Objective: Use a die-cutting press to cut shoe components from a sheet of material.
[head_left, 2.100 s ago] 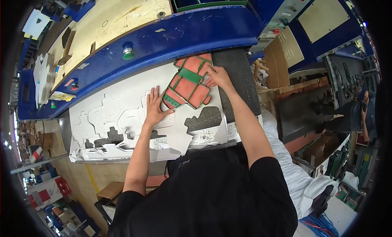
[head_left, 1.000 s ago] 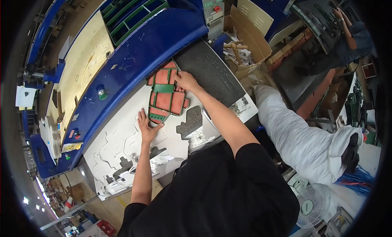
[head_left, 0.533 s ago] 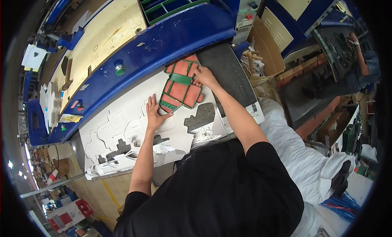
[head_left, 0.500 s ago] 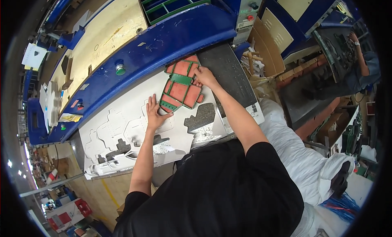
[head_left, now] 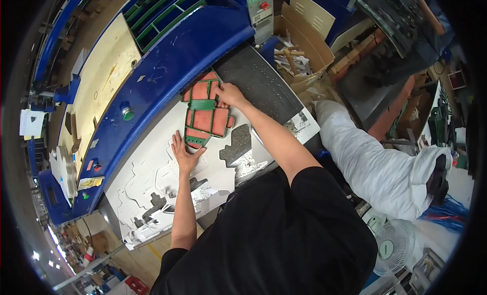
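A green-framed cutting die with red padding between its bars lies on a white sheet. My right hand has its fingers curled over the die's right edge, toward the far end; the fingertips are partly hidden. My left hand rests at the die's near left corner, fingers spread on the sheet and thumb reaching along the die's near edge. Outlines of cut shapes mark the sheet to the left. A dark cut-out opening shows right of the die's near end.
A black board extends under the sheet to the right. The blue machine beam, with a green-rimmed button, runs along the far side. A cardboard box of scraps and a white wrapped bundle are on the right, near a fan.
The whole view has turned and shifted, so the table sits farther left and the fan shows. Both hands keep their places at the die, which stays about where it was on the sheet.
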Tool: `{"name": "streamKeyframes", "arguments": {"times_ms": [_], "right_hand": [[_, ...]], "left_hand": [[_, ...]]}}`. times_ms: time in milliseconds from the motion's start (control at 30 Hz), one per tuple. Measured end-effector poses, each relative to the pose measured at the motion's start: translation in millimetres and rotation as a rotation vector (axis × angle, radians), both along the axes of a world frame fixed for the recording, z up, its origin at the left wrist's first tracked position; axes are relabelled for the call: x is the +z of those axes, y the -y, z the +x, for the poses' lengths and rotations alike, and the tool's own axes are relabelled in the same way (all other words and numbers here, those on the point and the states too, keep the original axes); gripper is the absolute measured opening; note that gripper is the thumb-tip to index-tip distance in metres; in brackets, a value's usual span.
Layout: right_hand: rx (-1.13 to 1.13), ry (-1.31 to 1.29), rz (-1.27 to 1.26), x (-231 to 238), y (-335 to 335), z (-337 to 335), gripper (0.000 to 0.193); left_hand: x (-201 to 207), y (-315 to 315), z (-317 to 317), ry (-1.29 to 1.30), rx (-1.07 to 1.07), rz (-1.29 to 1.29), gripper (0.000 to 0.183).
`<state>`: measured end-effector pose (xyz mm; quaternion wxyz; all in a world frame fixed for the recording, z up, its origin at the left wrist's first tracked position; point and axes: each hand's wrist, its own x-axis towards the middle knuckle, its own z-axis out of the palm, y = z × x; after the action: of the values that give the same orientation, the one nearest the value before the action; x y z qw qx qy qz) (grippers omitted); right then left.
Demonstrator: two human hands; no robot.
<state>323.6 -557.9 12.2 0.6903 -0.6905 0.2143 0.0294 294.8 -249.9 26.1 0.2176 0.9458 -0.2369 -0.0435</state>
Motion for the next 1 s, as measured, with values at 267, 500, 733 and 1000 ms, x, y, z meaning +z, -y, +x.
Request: {"name": "streamKeyframes", "arguments": {"times_ms": [267,500,733,1000], "right_hand": [[0.074,-0.074,0.056,-10.7,0.8,9.4,0.043],[0.058,-0.089,-0.027,-6.0,-8.0,10.6,0.05],[-0.064,-0.021,0.03,29.1,-3.7,-11.6,0.037],[0.124,0.027,-0.165,100.4,-30.7,-27.6,0.023]], "left_hand": [[-2.8,-24.9,15.6,-0.063,-0.072,-0.1,0.094],[5.9,-40.5,19.0,-0.143,-0.022,-0.292,0.078],[41.1,-55.4,-70.6,0.05,0.629,-0.651,0.016],[31.2,-82.4,-153.6,-0.16,0.196,-0.236,0.017]]}}
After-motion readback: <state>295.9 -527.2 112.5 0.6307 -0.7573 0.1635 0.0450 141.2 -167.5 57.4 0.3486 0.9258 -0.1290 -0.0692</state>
